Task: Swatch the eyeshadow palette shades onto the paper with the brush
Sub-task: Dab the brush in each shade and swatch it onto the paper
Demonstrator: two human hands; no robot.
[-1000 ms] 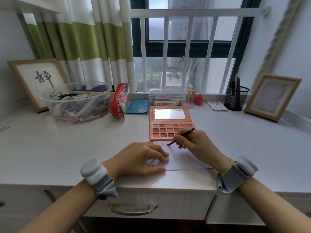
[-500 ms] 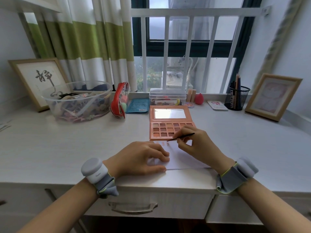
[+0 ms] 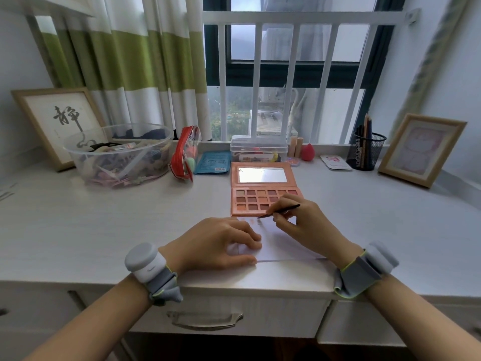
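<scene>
At 12 o'clock on the paper, the right hand pinches the brush mid-swatch while left hand fingers press flat; next, dip into the palette again

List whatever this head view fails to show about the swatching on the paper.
- White paper sheet: its left part lies under the left hand, its right under the right hand.
- Thin dark brush: tip too small to tell whether it touches the sheet.
- Swatch marks: faint, shades unreadable.
- Peach eyeshadow palette: right-hand pans hidden by the right hand's fingers.
</scene>
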